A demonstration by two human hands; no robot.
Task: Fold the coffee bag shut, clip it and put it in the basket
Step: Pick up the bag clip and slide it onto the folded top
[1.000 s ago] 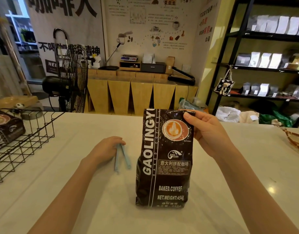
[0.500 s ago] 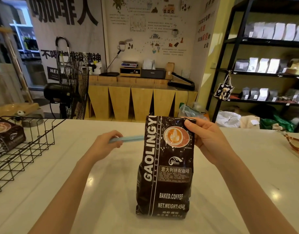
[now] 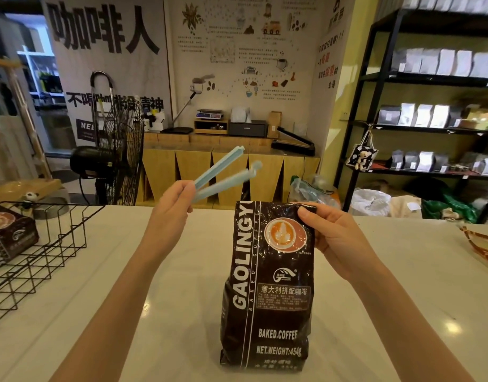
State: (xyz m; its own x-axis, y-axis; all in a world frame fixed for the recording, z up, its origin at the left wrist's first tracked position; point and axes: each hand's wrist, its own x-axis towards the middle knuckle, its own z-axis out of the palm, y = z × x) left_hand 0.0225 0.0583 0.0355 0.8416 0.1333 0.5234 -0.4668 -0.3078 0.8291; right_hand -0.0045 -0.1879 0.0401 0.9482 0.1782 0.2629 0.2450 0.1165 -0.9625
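A dark brown coffee bag [image 3: 267,288] with white lettering stands upright on the white counter, its top folded over. My right hand [image 3: 334,238] pinches the bag's folded top right corner. My left hand [image 3: 171,213] is raised to the left of the bag and holds a light blue sealing clip [image 3: 223,175] by its hinge end. The clip's two arms are spread apart and point up and to the right, above the bag's top. A black wire basket [image 3: 52,252] sits at the counter's left edge.
Another dark coffee bag [image 3: 8,238] lies inside the basket at the far left. A woven tray [image 3: 483,246] pokes in at the right edge. Behind the counter stand a black floor fan [image 3: 113,153], a wooden cabinet and black shelves with pale bags.
My left hand lifted the blue clip off the counter, raised it above the bag's top and the clip's arms spread apart. My right hand kept its pinch on the bag.
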